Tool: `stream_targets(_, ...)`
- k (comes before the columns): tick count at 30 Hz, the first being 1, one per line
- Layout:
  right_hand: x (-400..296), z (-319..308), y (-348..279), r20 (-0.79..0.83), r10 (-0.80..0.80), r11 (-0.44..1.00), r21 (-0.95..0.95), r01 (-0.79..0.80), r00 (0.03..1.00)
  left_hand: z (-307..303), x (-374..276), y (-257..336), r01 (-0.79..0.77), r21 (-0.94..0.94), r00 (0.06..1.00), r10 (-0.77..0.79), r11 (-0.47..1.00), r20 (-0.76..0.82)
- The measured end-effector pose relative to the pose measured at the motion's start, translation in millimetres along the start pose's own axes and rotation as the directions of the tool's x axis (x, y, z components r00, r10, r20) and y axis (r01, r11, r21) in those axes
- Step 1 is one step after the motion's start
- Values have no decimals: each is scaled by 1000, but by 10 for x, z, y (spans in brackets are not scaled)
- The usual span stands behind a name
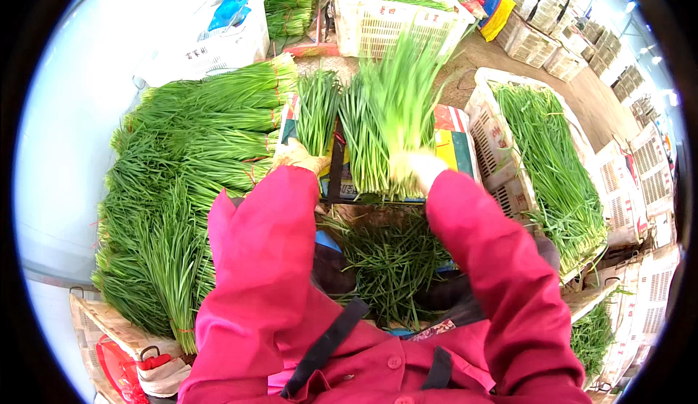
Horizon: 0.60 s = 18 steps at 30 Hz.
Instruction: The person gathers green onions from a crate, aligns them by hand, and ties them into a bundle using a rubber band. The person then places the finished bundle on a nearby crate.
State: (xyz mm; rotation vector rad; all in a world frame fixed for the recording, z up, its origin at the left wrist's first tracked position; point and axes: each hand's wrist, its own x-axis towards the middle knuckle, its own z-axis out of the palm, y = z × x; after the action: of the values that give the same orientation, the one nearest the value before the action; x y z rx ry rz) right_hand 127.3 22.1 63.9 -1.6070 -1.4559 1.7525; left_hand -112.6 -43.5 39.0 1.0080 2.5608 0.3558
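Observation:
Before me, leafy green stalks, seemingly garlic chives, lie on a low stand covered with a printed sheet (448, 156). My left hand (300, 157) rests at the lower end of a small bunch (317, 112); whether its fingers grip it is unclear. My right hand (422, 168), blurred, holds a larger bunch of chives (403, 104) by its pale stem ends, leaves pointing away from me. Beneath and left of that bunch lie more loose chives (362, 137). A dark strap (335, 169) crosses the sheet between the two hands.
Tied bundles of chives (191, 147) are piled at left. A white plastic crate (485, 137) filled with chives stands at right, another crate (376, 27) beyond the stand. Loose leaves (392, 267) lie below, between my legs. Stacked crates (529, 38) stand at the far right.

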Motion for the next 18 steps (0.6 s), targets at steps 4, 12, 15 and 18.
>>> stream_targets(4,92,165,311,118,40,996,80,-50,992,30,16,-106,-64,-141,989,44,988,-138)
stream_targets(12,-145,-198,33,246,187,979,-121,-161,951,-76,88,21,8,-303,983,-63,953,-171)
stream_targets(15,-222,-336,13,224,188,965,-223,-137,956,-64,246,-59,-84,-380,969,-13,921,-246)
stream_targets(18,-269,-427,-50,194,203,954,-259,-150,960,-16,337,-170,-351,-390,861,129,851,-493)
